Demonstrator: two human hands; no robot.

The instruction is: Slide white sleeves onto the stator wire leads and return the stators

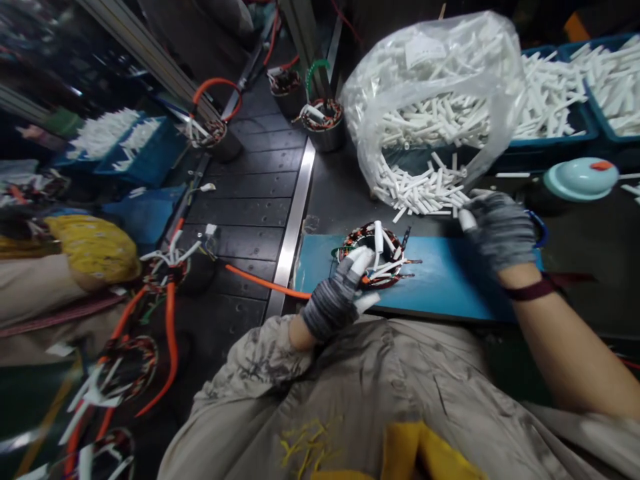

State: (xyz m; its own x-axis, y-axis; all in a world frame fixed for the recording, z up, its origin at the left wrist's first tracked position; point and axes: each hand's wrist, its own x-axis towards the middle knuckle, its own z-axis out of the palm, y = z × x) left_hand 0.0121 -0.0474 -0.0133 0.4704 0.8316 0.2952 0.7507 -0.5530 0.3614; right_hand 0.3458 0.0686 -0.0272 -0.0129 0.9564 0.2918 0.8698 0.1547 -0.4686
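Two hands in grey striped knit gloves are working in the head view. The left hand (333, 303) is bending its fingers over the near rim of the ring-shaped, dark copper winding (357, 237), its thumb standing apart; whether it is gripping the rim, I cannot tell. The winding is lying on a blue mat (440, 267) on the dark bench (330, 190), just beyond the left hand's fingertips.

The right hand (500, 227) is reaching to the near edge of a pile of short white tubes (425, 190), fingers slightly bent; whether it is pinching a tube, I cannot tell.

The work on this winding seems to be partway along: several white sleeves are lying on or across it, while three dark lead ends are sticking out towards the right hand, apparently bare. How many sleeves are fully seated is not showing.

Counting: one winding is lying at the left hand; three more are sitting in metal cylinders (327, 137) beyond it, and three are lying to its left, beside orange tubing (171, 327). One clear plastic bag (357, 127) is spilling tubes, too many to count. Beyond the right hand, at least two blue bins (595, 127) are holding more, and one turquoise-lidded container (575, 180) is standing beside it.
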